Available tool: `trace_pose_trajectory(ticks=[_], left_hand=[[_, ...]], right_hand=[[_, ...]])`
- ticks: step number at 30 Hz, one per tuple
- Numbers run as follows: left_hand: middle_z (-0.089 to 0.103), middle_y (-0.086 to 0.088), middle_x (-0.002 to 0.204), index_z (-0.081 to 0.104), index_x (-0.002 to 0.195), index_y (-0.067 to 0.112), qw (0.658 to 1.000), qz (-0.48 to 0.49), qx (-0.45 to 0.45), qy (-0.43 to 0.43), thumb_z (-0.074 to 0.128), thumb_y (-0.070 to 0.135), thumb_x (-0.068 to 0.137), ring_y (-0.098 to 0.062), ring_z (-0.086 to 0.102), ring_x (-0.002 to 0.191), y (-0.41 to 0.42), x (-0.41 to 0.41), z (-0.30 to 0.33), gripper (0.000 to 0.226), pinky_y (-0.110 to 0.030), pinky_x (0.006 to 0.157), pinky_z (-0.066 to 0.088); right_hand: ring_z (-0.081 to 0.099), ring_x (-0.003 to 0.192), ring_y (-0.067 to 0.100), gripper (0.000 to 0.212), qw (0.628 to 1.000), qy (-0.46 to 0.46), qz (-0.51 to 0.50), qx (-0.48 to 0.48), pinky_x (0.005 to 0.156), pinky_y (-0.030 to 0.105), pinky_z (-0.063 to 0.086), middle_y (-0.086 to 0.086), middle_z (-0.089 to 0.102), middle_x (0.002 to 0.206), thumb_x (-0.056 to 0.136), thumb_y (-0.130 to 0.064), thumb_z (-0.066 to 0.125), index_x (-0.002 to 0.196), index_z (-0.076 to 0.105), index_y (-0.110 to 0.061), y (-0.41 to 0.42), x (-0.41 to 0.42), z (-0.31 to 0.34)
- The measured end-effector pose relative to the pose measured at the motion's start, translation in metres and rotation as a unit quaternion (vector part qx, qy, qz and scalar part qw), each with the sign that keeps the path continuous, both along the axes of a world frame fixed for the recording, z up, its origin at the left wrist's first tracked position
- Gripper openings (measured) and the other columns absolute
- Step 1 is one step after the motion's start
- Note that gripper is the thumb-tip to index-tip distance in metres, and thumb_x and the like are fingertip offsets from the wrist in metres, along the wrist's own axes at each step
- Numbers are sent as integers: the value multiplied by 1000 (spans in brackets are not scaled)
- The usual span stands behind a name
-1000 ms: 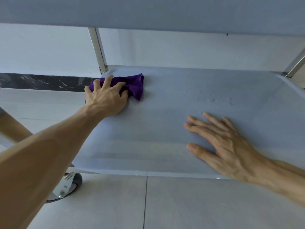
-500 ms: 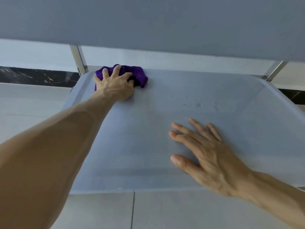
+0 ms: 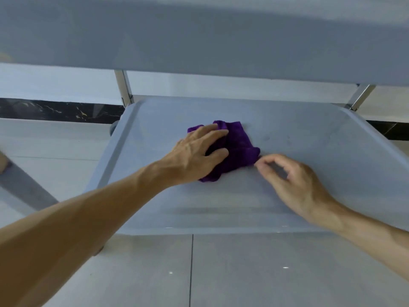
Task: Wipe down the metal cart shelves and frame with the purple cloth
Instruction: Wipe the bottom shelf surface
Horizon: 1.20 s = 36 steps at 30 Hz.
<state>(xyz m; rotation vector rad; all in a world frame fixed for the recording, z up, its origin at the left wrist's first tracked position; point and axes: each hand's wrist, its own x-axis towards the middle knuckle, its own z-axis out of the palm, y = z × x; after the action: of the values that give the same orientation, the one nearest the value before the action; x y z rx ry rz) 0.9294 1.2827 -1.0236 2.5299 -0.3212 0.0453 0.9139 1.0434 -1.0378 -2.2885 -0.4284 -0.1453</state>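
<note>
Smooth matte metal shelf under crumpled purple cloth, left hand.

This looks like a room inside a building, though which kind is hard to tell. Big pale grey floor tiles fill the bottom of the frame. At upper left, a black marble strip with gold veins runs under a white wall.
</note>
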Motion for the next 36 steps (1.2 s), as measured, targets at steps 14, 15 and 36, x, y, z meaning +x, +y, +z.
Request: trace_pose_trajectory(ticks=[14, 15, 36], left_hand=[[46, 5, 147, 48, 140, 26, 976, 139, 148, -85, 28, 37, 103, -21, 36, 138, 67, -13, -31, 44, -38, 116, 22], [46, 4, 147, 48, 140, 25, 975, 139, 149, -89, 30, 36, 103, -21, 36, 138, 67, -13, -31, 43, -38, 116, 22], [43, 2, 151, 47, 143, 22, 975, 143, 153, -78, 34, 34, 102, -23, 34, 141, 66, -18, -23, 44, -38, 118, 21]], right_hand=[[31, 141, 27, 49, 978, -7, 18, -206, 115, 54, 24, -6, 40, 151, 97, -59, 32, 135, 49, -34, 145, 47, 4], [25, 143, 26, 51, 972, -25, 25, -230, 116, 55, 20, -8, 35, 154, 96, -62, 31, 139, 45, -37, 145, 46, -4], [33, 141, 17, 47, 967, -19, -107, -232, 113, 65, 16, -13, 43, 148, 88, -65, 47, 130, 52, -44, 52, 90, -5]])
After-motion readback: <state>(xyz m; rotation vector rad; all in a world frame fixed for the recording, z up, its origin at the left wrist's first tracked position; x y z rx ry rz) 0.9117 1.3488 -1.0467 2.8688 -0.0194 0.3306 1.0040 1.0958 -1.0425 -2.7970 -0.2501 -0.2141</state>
